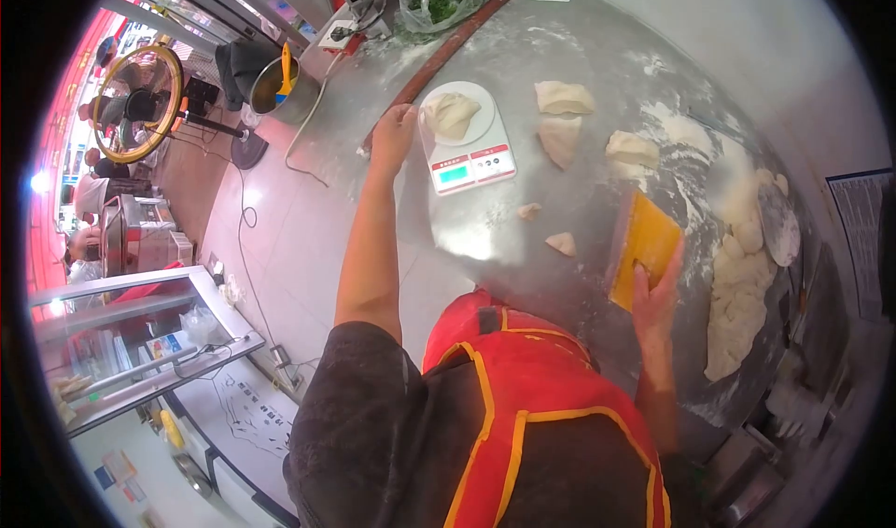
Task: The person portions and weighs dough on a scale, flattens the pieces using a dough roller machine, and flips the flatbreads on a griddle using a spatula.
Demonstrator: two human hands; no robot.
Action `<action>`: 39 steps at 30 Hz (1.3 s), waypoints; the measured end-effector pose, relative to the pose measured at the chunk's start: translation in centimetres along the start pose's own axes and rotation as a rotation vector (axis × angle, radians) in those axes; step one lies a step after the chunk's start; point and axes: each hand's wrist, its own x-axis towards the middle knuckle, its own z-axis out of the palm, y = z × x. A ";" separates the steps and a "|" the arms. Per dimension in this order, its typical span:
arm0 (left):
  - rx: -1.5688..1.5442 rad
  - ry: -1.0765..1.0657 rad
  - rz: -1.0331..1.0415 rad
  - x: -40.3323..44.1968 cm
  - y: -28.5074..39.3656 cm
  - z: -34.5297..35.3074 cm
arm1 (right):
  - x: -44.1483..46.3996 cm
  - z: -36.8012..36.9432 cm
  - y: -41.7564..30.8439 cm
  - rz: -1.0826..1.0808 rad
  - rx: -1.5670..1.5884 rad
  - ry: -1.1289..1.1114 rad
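Note:
My right hand grips a yellow dough scraper, its wide blade facing left above the metal table. My left hand is beside the left edge of a white digital kitchen scale, fingers curled together; what they hold, if anything, is hidden. A lump of dough rests on the scale's round plate, and the display is lit. Right of the scale lie a cut dough piece, a longer piece below it and another lump. Two small scraps sit nearer me.
A large dough mass lies along the table's right side amid scattered flour. A long wooden rolling pin lies behind the scale. Beyond it is a plastic bag of greens. A metal bucket and a fan stand left.

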 end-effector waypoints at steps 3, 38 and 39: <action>-0.010 0.001 0.020 -0.2 0.5 -0.1 | 0.0 0.3 0.2 0.009 0.029 -0.022; 0.183 -0.714 0.126 -16.2 9.4 24.7 | -1.3 -2.3 4.3 0.202 -0.053 -0.062; 0.180 -0.683 0.148 -16.2 8.9 24.9 | -1.1 -1.4 4.7 0.143 -0.067 -0.085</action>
